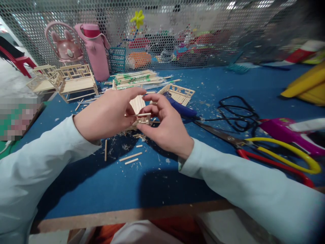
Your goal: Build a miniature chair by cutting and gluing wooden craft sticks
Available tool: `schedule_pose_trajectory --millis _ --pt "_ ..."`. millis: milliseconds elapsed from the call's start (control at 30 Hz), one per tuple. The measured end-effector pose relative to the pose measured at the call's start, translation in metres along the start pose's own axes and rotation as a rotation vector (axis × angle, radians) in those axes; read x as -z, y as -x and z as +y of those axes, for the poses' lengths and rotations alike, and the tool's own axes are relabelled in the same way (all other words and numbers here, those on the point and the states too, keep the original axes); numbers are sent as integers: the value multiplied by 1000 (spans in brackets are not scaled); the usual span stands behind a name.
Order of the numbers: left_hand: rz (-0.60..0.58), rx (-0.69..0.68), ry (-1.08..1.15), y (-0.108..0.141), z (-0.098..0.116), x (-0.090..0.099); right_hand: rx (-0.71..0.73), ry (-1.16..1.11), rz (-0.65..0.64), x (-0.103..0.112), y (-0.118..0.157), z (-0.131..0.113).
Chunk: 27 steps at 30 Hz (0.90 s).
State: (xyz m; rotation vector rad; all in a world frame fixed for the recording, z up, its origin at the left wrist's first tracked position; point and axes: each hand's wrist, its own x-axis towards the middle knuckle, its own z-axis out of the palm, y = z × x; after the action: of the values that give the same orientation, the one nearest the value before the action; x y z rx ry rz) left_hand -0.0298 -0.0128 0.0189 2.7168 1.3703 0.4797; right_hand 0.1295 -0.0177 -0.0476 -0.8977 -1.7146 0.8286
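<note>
While I look down through the head camera, my two bare hands meet over a small stick model (137, 104) on the blue counter (101, 189), and I place everything else by that model. My left hand (104, 110) comes in from its left side, index finger stretched across its far part and thumb bent in near a thin rail (144, 115); the remaining fingertips are hidden, so I cannot tell how firmly that grip has hold. My right hand (169, 127) curls in from the model's right, thumb and fingertips closing on its near end, the other fingers rounded loosely.

Nearer to me than the model lie a few loose sticks (130, 156), with pale scraps scattered about. Just right of it is a blue-handled tool (181, 107); farther right, scissors (228, 137) with one yellow and one red handle, a black cord (232, 113) in loops, and a purple tool (281, 130). Beyond the model are bundled sticks (142, 79) and a slatted piece (179, 95); beyond it to the left stand a bench-like model (77, 84) and a pink bottle (96, 56).
</note>
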Motion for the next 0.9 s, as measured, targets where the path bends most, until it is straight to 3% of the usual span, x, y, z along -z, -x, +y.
schedule_pose_trajectory --millis 400,700,900 --pt "45 -7 16 1 2 -2 2 15 26 -2 0 -2" --pt "36 9 97 0 0 -3 129 120 110 -6 2 1" --pt "11 -34 143 1 -2 -2 128 153 131 -7 2 0"
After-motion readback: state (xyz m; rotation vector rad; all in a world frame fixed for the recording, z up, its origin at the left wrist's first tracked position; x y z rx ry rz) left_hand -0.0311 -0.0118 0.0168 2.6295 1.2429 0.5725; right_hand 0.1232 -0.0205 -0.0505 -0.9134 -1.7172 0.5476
